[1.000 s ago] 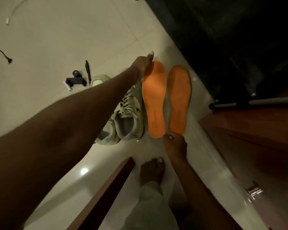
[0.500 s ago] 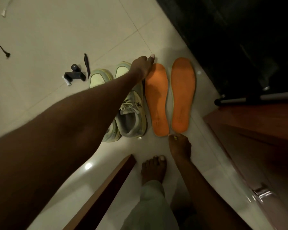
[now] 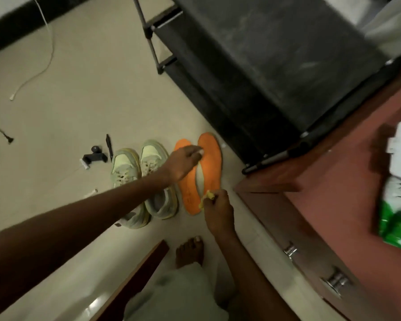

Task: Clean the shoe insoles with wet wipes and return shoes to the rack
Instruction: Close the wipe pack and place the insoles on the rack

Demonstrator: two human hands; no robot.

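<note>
Left hand (image 3: 183, 164) reaches out over the toe end of the left orange insole (image 3: 188, 193), fingers bent down onto it near the gap between the two insoles; whether they pinch its edge or only press on it cannot be told. Right hand (image 3: 218, 210) sits at the heel end of the insoles, fingers curled tight round a small crumpled yellowish wipe (image 3: 206, 197) that touches the heel of the left insole. Beside it lies the right orange insole (image 3: 210, 158), almost touching the first one, both flat on the pale tiled floor (image 3: 79, 100) with toes pointing away from the person. Just left of the insoles stands a pair of pale green sneakers (image 3: 144, 181), side by side, laces up. Beyond the insoles is a black fabric-covered shoe rack (image 3: 264, 77) with a metal frame. On the reddish wooden cabinet (image 3: 333, 205) to the right rests a green and white packet (image 3: 398, 212), too blurred to read. A bare foot (image 3: 190, 251) stands on the floor below the right hand.
</note>
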